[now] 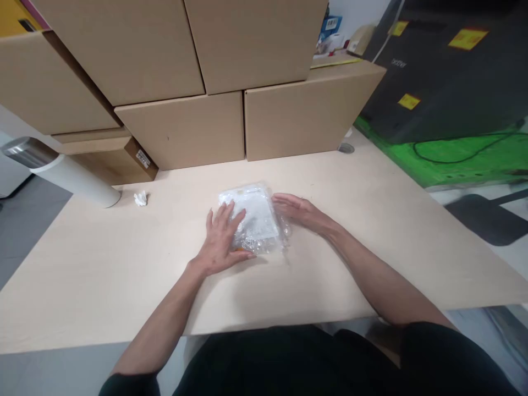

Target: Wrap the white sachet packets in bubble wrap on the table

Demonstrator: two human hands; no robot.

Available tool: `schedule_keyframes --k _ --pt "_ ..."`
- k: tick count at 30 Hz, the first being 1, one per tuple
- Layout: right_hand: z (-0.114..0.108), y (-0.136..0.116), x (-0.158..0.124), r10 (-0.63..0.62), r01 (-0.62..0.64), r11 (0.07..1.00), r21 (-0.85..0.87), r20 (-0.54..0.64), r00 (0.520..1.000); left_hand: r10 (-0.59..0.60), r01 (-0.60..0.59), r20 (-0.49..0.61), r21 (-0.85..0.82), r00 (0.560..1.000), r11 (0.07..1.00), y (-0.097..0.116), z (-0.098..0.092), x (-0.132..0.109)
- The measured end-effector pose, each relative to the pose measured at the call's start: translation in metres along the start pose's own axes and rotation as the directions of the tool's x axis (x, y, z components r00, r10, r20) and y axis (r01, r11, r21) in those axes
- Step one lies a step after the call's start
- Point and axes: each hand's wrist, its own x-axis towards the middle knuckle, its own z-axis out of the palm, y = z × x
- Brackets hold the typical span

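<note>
Two bare hands rest on a clear plastic bag (252, 219) lying flat near the middle of a pale wooden table (371, 236). Left hand (220, 240): palm down, fingers (228, 215) spread and laid flat over the bag's left half, pressing on it rather than gripping. Right hand (297, 210): open, fingers together and extended, touching the bag's right edge from the side, not closed around it. The bag holds white contents and shows a small orange spot at its near edge, just beside the left thumb; what is inside cannot be told. Both forearms run back to the person's dark-clothed torso at the bottom of the view. Left of the bag and well apart from it lies a small crumpled white scrap (141, 198); just beyond that, a white cylinder (70, 177) with a metal end stands on the table, appearing tilted in the view. Stacked cardboard boxes (185, 129) line the table's far edge. To the right, beyond the table, a black machine (445, 71) with yellow labels sits on a green mat (462, 162), across which a black cable loops.
</note>
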Motion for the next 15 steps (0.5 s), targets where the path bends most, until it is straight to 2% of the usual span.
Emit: schedule_keyframes --k 3,5,8,11,13,15 --pt "0.012 0.005 0.004 0.015 -0.011 0.998 0.056 -0.068 0.998 0.019 -0.020 0.027 0.046 0.999 0.999 0.008 0.012 0.002" --pt "0.019 0.006 0.006 0.054 -0.035 0.991 0.129 -0.148 0.988 0.026 -0.026 0.018 0.005 1.000 1.000 0.008 0.018 0.002" --pt "0.029 0.005 0.005 0.132 -0.074 0.970 0.230 -0.248 0.960 0.012 -0.027 -0.105 -0.142 0.994 0.989 0.005 0.022 0.001" --pt "0.040 0.000 0.002 0.153 -0.102 0.971 0.215 -0.240 0.959 -0.023 -0.081 -0.287 -0.346 0.958 0.935 0.004 0.019 0.000" --pt "0.047 -0.004 0.000 0.153 -0.111 0.974 0.197 -0.210 0.966 -0.123 -0.089 -0.377 -0.498 0.918 0.863 0.007 0.015 -0.001" --pt "0.052 -0.007 0.000 0.135 -0.090 0.977 0.195 -0.230 0.964 -0.319 -0.054 -0.422 -0.669 0.849 0.742 0.013 0.010 0.001"
